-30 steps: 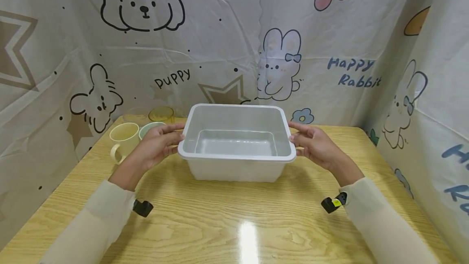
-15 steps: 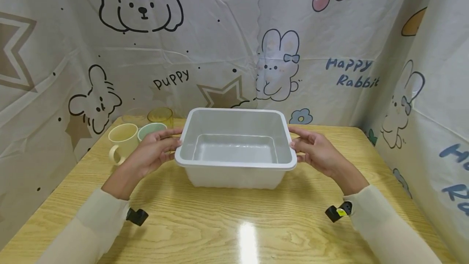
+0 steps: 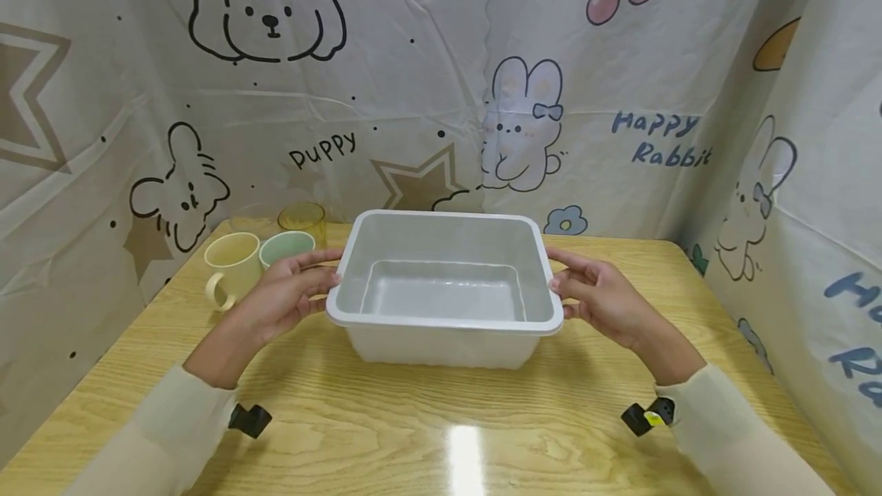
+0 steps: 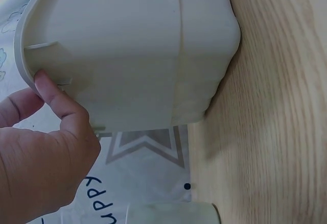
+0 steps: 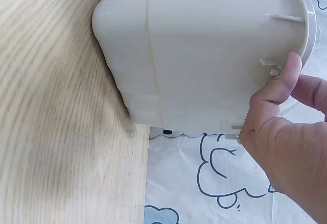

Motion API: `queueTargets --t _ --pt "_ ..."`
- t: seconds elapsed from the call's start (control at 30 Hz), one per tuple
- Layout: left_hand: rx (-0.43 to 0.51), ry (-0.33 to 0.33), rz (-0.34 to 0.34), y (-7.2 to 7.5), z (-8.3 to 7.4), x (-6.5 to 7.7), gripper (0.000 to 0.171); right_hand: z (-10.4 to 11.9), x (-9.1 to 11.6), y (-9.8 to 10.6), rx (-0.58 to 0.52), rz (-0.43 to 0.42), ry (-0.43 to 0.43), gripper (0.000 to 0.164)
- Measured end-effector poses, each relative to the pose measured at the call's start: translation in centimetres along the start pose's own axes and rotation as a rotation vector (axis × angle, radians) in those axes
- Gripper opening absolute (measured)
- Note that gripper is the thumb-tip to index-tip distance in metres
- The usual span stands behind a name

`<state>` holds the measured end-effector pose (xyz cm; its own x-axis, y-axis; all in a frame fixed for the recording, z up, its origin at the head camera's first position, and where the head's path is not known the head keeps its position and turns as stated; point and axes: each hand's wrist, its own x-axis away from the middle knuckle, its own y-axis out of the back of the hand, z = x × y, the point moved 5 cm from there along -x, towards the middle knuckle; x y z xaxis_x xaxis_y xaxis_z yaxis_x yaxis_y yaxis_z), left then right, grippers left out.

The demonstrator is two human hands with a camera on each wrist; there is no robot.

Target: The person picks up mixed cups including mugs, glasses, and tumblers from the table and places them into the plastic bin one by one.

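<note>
A white rectangular plastic tub (image 3: 444, 350), its inside bare, stands upright on the wooden table in the head view. My left hand (image 3: 285, 293) holds its left end by the rim. In the left wrist view the thumb (image 4: 56, 96) presses just below the lip, and the other fingers are partly hidden. At the opposite end my right hand (image 3: 602, 301) grips the rim in the same way, its thumb (image 5: 283, 78) under the lip in the right wrist view. The tub's base appears to touch the tabletop.
Left of the tub, behind my left hand, stand a yellow mug (image 3: 233, 266), a green cup (image 3: 285, 246) and an amber glass (image 3: 303, 218). A printed cloth (image 3: 413, 60) hangs along the back and sides of the table (image 3: 386, 435).
Both hands have drawn the tub a little nearer to me, keeping hold of its ends. More of the green cup and amber glass now shows. The yellow mug stays where it was.
</note>
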<state>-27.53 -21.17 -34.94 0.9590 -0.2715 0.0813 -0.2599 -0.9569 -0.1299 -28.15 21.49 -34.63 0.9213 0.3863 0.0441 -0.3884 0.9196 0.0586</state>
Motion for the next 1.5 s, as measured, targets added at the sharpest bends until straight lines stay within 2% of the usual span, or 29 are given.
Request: queueTargets --t 0.57,1.27,1.5 --pt "0.022 -0.011 0.051 -0.5 0.1 1.6 0.062 0.0 1.9 -0.8 -0.029 0.022 0.016 0.07" --pt "-0.009 -0.023 0.068 -0.9 0.1 3.3 0.06 0.0 3.7 -1.4 -0.047 0.043 0.049 0.069" --pt "0.003 -0.022 0.069 -1.1 0.1 3.5 0.059 0.1 3.9 -1.6 -0.063 0.058 0.066 0.069"
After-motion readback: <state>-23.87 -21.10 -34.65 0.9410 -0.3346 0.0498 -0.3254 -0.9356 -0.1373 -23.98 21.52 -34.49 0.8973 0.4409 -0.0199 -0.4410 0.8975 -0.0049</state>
